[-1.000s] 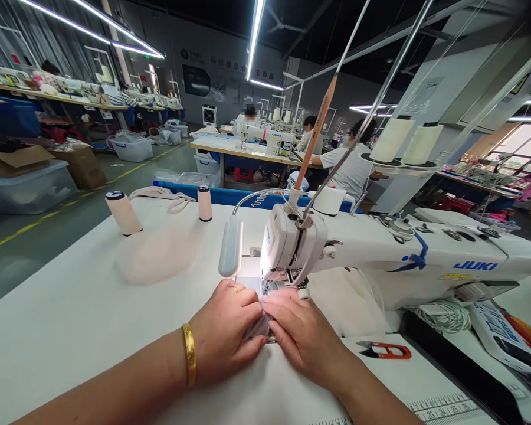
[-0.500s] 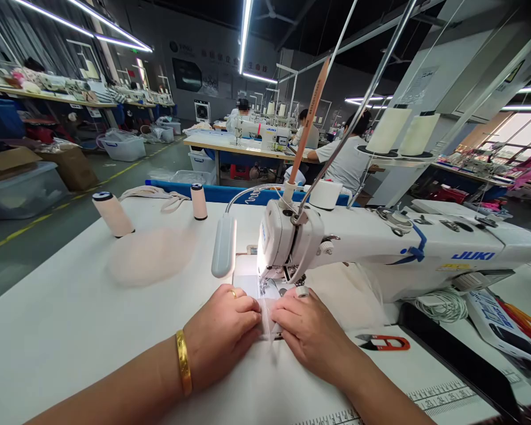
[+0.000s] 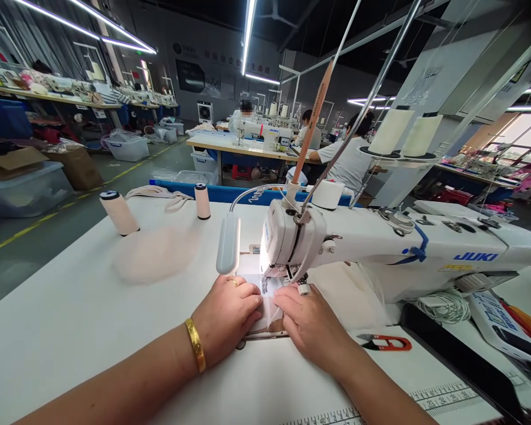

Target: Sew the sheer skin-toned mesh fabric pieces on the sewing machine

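1. Factory floor with long ceiling strip lights fills the far background of the head view; other people sit at sewing machines at a far table (image 3: 230, 146), and plastic bins and cardboard boxes line the far left aisle.
2. Near the camera lies a broad white worktable (image 3: 71, 319), with a printed ruler strip along its near right edge.
3. On its right half stands a white sewing machine (image 3: 380, 248), its head over the needle area, and a grey gooseneck lamp (image 3: 228, 244) hangs just left of that head.
4. Under the machine head lies a small piece of pale, thin fabric (image 3: 269, 310), flat on the table between the two hands.
5. Left hand (image 3: 228, 316), with a gold bangle at the wrist and a ring, lies palm down, fingers together and curled, pressing the fabric's left edge.
6. Right hand (image 3: 310, 324) lies palm down just beside it, fingers extended and pressed together on the fabric's right edge; a white band sits on one finger.
7. Machine head and lamp block the view of the needle itself.
8. Red thread snips (image 3: 384, 343) lie near on the right, apart from the right hand.
9. Two pale thread cones (image 3: 119, 212) stand far left on the table, and a sheer pinkish fabric pile (image 3: 153, 257) lies near them.
10. Two large white spools (image 3: 407, 134) sit on a stand behind the machine.
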Action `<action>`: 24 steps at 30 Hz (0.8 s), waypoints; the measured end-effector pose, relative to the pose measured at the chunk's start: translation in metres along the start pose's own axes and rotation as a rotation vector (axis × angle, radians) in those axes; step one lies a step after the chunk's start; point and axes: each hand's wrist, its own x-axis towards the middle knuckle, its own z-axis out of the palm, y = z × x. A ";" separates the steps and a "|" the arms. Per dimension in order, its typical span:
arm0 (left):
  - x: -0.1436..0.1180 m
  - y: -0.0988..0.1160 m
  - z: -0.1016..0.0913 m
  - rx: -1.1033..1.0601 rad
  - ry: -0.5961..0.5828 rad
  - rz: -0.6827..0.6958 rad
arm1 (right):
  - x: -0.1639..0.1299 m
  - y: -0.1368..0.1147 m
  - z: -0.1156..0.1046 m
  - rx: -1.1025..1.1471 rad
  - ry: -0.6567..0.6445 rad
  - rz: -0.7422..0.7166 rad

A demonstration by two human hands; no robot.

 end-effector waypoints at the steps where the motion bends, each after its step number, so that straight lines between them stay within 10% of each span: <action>1: 0.000 0.000 0.000 0.006 0.014 0.003 | 0.000 0.000 0.000 0.006 0.007 0.004; 24: -0.013 0.009 0.001 -0.104 0.137 0.098 | -0.005 -0.005 -0.008 0.086 -0.012 -0.130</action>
